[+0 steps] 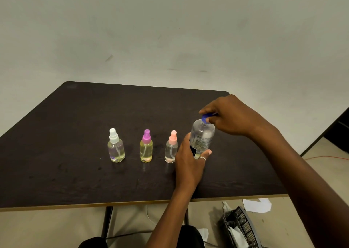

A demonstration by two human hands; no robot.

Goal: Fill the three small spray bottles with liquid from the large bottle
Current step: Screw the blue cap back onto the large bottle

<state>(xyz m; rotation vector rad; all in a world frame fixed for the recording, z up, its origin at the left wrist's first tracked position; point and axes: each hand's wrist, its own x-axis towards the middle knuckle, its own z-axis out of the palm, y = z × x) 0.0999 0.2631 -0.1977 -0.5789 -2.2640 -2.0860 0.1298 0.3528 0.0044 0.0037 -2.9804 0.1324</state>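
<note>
Dark desk (75, 124): three small spray bottles stood in row, upright, tops on, liquid seen in each.
- White-topped bottle (116, 147) at left, purple-topped bottle (146, 148) in middle, pink-topped bottle (171, 149) next.
- Just beside pink one: large bottle (202, 137) gripped low by left hand (188, 159), fingers curled round it.
- Blue cap (205, 118) pinched from above by right hand (230, 117).

Step in hand, likely: cap twisted. Off or on cannot be told. If off, spray top must be taken off next, then liquid poured slowly.
</note>
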